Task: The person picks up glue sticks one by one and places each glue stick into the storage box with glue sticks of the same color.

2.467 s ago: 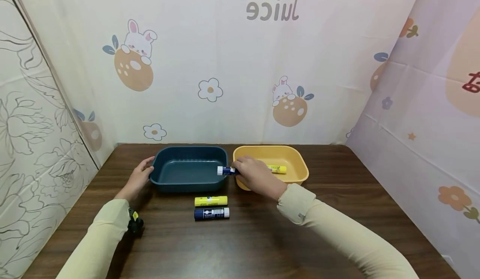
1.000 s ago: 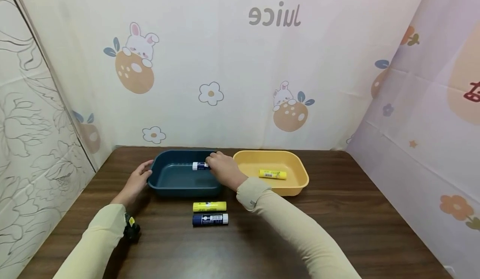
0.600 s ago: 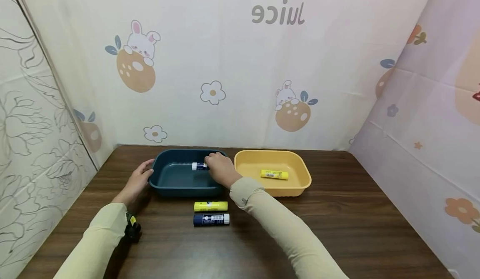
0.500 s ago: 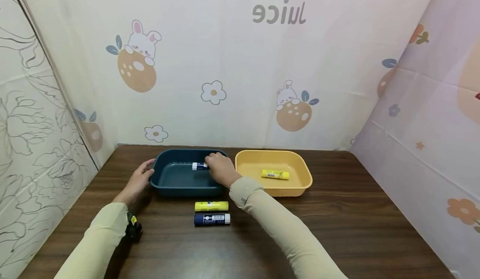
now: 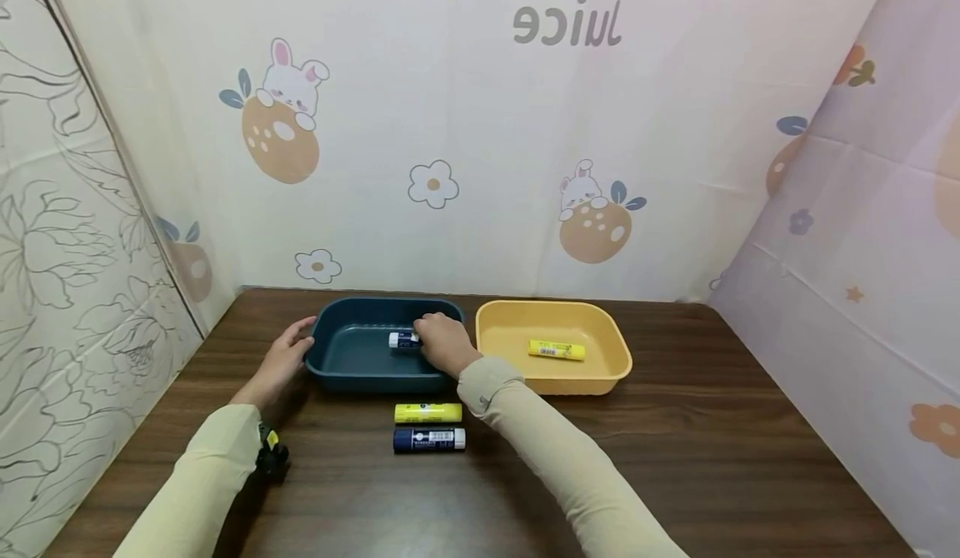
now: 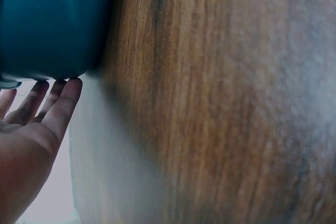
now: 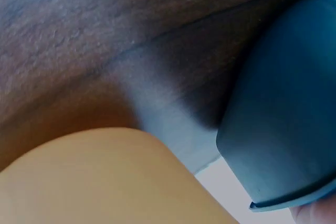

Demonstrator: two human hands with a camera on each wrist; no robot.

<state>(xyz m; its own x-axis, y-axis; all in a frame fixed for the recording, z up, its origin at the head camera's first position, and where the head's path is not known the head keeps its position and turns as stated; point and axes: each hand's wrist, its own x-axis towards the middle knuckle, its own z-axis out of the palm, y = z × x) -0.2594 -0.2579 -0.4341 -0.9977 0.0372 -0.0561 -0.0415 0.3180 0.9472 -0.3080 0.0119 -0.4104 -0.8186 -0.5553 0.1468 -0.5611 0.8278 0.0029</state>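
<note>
In the head view my right hand (image 5: 444, 342) reaches over the right side of a dark blue tray (image 5: 352, 381). It holds a navy glue stick (image 5: 403, 340) low inside the tray, white cap pointing left. The rest of that stick is hidden by the fingers. My left hand (image 5: 279, 364) touches the tray's left end. In the left wrist view its extended fingers (image 6: 64, 103) meet the tray's outer wall (image 6: 52, 35). Beside it, a yellow tray (image 5: 611, 366) contains one yellow glue stick (image 5: 557, 350).
On the brown wooden table (image 5: 675, 458), a yellow glue stick (image 5: 428, 413) and a navy glue stick (image 5: 429, 440) lie parallel in front of the blue tray. A printed curtain (image 5: 480, 83) stands behind the table.
My right hand has carried the navy glue stick left from the yellow tray to the blue one, then slightly lower. My left hand stays at the tray's end. The head view has shifted a little.
</note>
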